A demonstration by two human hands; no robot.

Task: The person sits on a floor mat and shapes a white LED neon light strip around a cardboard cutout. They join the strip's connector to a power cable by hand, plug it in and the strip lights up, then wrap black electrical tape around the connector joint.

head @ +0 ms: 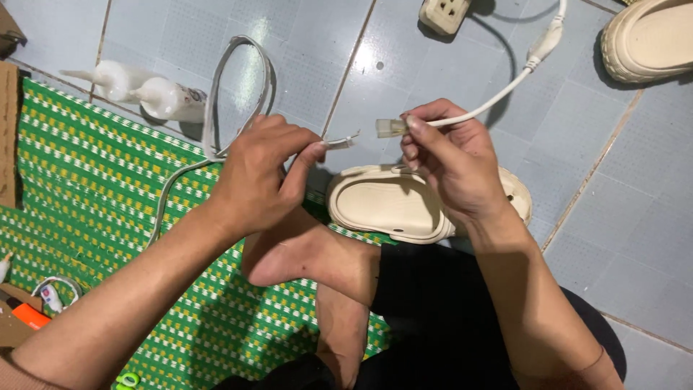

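Landmark: the cream clog (pixel 393 206) lying on the tiled floor (pixel 621 180) by the person's bare foot. Just above the clog's heel end, the left hand (pixel 256 177) is closed, thumb and fingers pinching the cut end of a flat grey strip (pixel 339 141); rest of the strip loops up-left, away from the clog. Above the clog's toe end, the right hand (pixel 451 155) is closed on a white cable (pixel 498 94) w/ a clear end connector (pixel 390 128), tip near the strip end, not touching. Green woven mat (pixel 86 180) left of the clog; white glue bottle (pixel 170 99) beyond it.
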